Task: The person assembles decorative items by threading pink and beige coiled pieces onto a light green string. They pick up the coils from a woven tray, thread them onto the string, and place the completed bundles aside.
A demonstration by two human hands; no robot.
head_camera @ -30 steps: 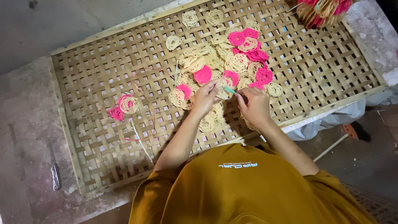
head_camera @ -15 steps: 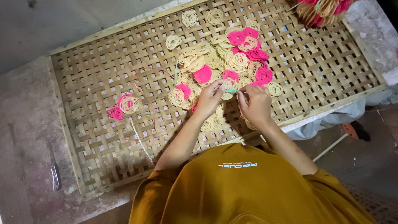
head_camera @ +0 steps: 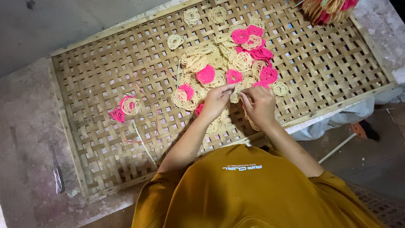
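Observation:
A pile of round lacy discs, cream (head_camera: 242, 61) and pink (head_camera: 206, 74), lies on a large woven bamboo tray (head_camera: 101, 76). My left hand (head_camera: 216, 101) and my right hand (head_camera: 259, 105) meet at the near edge of the pile. Their fingertips pinch one cream disc (head_camera: 235, 92) between them. More discs lie partly hidden under both hands. A pink disc (head_camera: 233, 76) sits just beyond my fingers.
A small set of pink and cream discs (head_camera: 125, 108) lies apart at the tray's left, with a thin strip (head_camera: 143, 145) near it. A bundle of discs (head_camera: 327, 8) sits at the top right. A knife (head_camera: 57, 178) rests on the concrete at the left.
My two hands have drawn closer together until their fingertips meet on the cream disc. The pile and the tray have not moved.

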